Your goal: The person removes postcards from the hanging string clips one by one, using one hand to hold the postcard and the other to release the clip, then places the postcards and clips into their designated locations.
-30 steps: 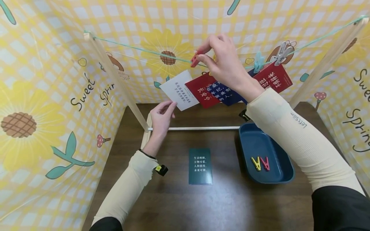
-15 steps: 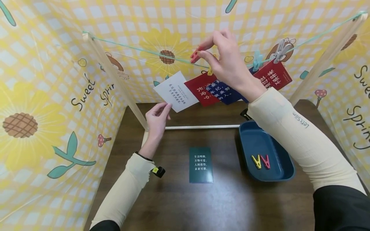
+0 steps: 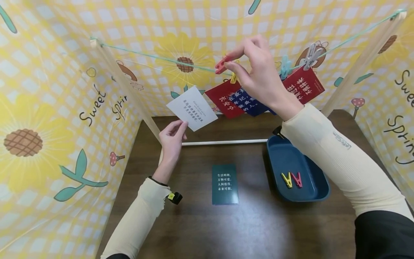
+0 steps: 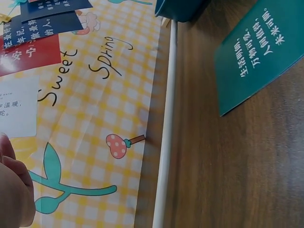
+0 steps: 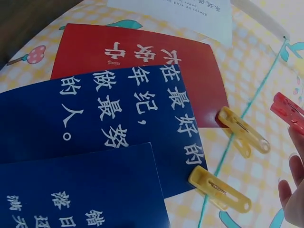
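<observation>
My left hand (image 3: 173,138) pinches a white card (image 3: 193,108) by its lower corner, below the green string (image 3: 155,56). The card is tilted, its printed side facing up. Between thumb and fingers of my right hand (image 3: 260,72) is a red clothespin (image 3: 222,65), right at the string. To the right, a red card (image 3: 223,99) and overlapping blue cards (image 5: 95,114) hang from the string. Two yellow clothespins (image 5: 218,187) show in the right wrist view. Farther along, another red card (image 3: 305,84) hangs near a light blue clothespin (image 3: 285,67) and a grey clothespin (image 3: 311,57).
Wooden posts (image 3: 124,90) hold the string at both sides, with a white rod (image 3: 223,142) low between them. A dark green card (image 3: 225,185) lies on the brown table (image 3: 194,226). The blue bin (image 3: 275,180) at right contains a yellow and a red clothespin.
My left hand has drawn the white card left and slightly down, away from the hanging red card, turning it a little. My right hand keeps the red clothespin near the string.
</observation>
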Demonstrator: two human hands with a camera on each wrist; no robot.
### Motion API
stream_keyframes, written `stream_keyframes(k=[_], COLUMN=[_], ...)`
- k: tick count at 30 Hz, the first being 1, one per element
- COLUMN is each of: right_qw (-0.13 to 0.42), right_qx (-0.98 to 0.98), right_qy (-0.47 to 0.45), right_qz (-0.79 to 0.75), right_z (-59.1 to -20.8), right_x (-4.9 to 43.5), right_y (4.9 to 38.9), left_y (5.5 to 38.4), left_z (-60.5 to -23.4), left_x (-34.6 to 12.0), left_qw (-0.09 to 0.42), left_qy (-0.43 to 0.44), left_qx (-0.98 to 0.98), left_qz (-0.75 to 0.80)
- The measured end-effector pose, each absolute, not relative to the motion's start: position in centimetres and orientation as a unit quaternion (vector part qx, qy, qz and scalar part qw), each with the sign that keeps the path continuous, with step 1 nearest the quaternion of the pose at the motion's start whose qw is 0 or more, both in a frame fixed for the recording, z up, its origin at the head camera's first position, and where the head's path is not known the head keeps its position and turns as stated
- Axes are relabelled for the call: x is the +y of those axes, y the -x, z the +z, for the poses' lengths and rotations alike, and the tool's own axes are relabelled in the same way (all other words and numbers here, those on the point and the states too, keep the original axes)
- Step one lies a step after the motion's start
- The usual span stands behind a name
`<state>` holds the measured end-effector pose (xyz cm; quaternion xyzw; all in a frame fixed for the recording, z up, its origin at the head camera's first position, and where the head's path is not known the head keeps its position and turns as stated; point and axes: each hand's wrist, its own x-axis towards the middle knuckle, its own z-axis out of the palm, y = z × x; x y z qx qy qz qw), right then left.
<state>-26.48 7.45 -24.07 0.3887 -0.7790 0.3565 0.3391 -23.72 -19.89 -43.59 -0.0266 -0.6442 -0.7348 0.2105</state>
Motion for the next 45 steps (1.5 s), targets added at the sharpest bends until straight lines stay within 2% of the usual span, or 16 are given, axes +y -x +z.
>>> stream_keyframes(k=[4, 21, 30, 45], right_qw=[0.347, 0.302, 0.282, 0.263], right_qx=[-0.773, -0.823, -0.837, -0.856], right_qy=[-0.402, -0.364, -0.353, -0.334], right_qz=[0.347, 0.315, 0.310, 0.294], right_z=[-24.4, -27.7, -29.8, -33.1], right_x=[8.0, 11.9, 13.4, 15.6], right_y=[25.9, 23.2, 22.2, 20.8], left_y=[23.3, 21.0, 19.1, 17.8], left_z=[-44.0, -45.4, -46.2, -47.9], left_x=[-20.1, -19.2, -18.4, -18.3], left_qw=[0.211, 0.176, 0.136, 0.064], left_qy=[0.027, 0.051, 0.062, 0.060], left_qx=[-0.646, -0.669, -0.683, -0.716], left_qz=[-0.733, -0.721, -0.715, -0.693])
